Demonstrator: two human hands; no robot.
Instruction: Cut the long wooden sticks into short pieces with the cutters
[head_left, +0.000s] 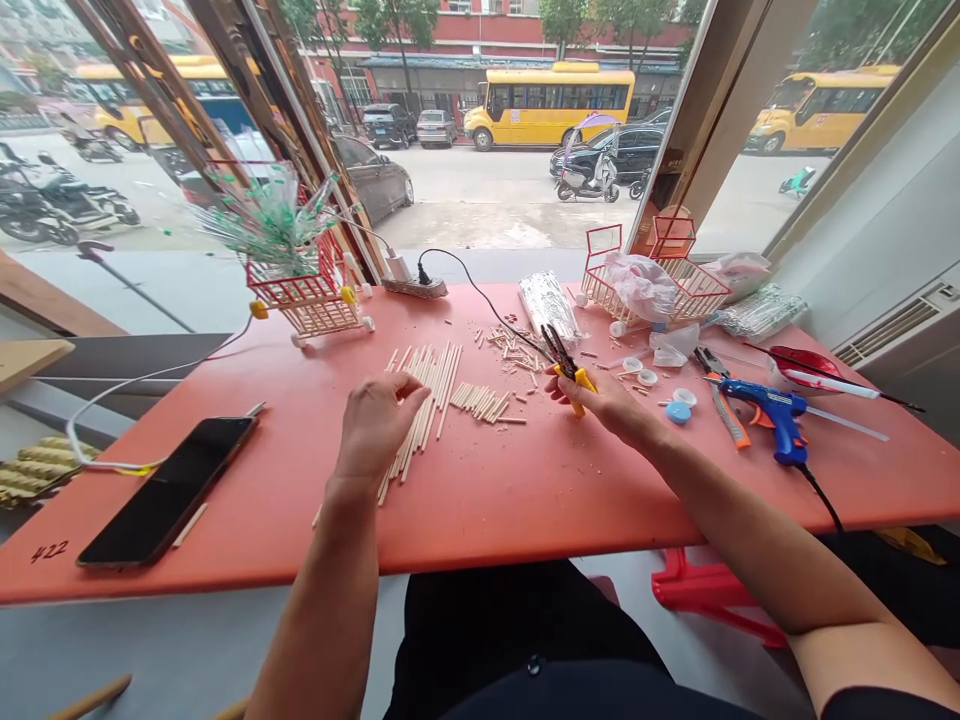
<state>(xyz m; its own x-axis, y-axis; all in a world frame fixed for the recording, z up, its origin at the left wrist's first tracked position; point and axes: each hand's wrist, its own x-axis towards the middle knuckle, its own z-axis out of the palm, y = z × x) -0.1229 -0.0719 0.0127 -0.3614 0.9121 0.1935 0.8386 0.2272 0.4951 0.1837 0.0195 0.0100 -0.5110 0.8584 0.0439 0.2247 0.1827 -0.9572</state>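
My left hand (379,420) is over the left side of a spread of long thin wooden sticks (444,390), thumb and fingertips pinched together. Whatever it may hold is hidden. My right hand (609,405) is closed around yellow-handled pliers (559,350), whose dark jaws point up and away from me and look parted. Between the hands lies a row of short cut sticks (480,402). Beyond them is a scattered heap of small stick offcuts (516,350).
A phone (169,490) lies at left. Red-edged stick baskets (307,300) stand at the back. At right are a blue glue gun (776,412), orange-handled pliers (724,400), a blue cap (679,412) and a red dish (806,365). A foil-like packet (547,300) sits behind the offcuts.
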